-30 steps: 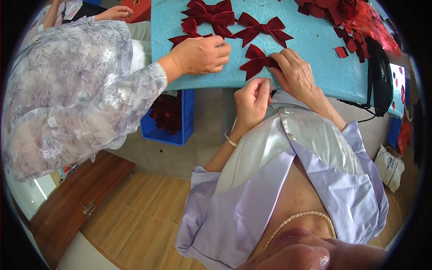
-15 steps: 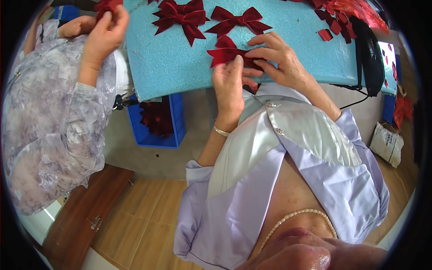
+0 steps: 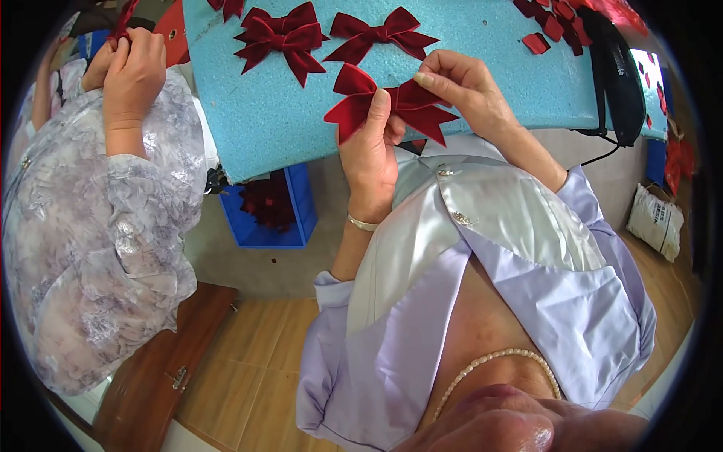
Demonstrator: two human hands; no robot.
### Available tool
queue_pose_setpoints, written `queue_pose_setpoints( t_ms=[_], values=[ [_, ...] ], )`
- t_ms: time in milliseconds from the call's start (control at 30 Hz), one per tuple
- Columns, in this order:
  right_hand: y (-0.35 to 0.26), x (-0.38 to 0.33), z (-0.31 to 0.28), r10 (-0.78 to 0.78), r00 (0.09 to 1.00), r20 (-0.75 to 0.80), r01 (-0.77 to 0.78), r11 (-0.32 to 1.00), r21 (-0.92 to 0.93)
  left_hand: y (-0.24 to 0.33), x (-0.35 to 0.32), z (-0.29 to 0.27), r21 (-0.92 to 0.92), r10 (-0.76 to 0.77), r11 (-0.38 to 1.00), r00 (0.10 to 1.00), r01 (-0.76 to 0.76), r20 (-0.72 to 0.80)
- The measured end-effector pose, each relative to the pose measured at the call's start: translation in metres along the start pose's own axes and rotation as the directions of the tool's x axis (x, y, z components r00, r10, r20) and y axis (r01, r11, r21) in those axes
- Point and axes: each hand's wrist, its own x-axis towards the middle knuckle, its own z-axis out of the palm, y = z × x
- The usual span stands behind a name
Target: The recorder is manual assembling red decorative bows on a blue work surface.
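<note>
A dark red velvet bow is held up over the near edge of the light blue table, its loops and tails spread. My left hand pinches it at the middle, thumb in front and the other fingers mostly behind. With thumb and forefinger, my right hand grips the bow's upper right loop. Just beyond lie finished-looking red bows: one bow by itself and, left of it, two overlapping bows.
Small red fabric pieces lie at the far right, beside a black object. Below the table, a blue crate holds red bows. At the left, a co-worker handles something red. A white sack stands on the right.
The bow has been turned and its right loop and tails now show fully. My right hand has shifted from its knot area to the upper right loop. The co-worker's hands have moved left.
</note>
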Motion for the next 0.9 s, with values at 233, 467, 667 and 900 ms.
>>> queue_pose_setpoints(
  t_ms=[233,467,667,900],
  values=[
    [-0.001,-0.005,0.013,-0.029,0.998,-0.055,0.041,0.970,0.241,0.005,-0.006,0.011,-0.033,0.032,0.999,0.999,-0.032,-0.004],
    [-0.002,-0.008,0.019,-0.013,0.997,-0.078,0.043,0.917,0.397,0.003,-0.008,0.018,-0.208,-0.009,0.978,0.996,0.027,0.084],
    [-0.006,-0.008,0.015,-0.141,0.988,-0.058,0.151,0.961,0.231,0.006,-0.006,0.016,-0.216,-0.035,0.975,0.997,0.048,0.064],
    [-0.006,-0.001,0.001,-0.492,0.870,0.025,0.478,0.832,-0.283,0.005,-0.014,0.023,-0.175,0.044,0.984,0.999,-0.042,0.006]
  ],
)
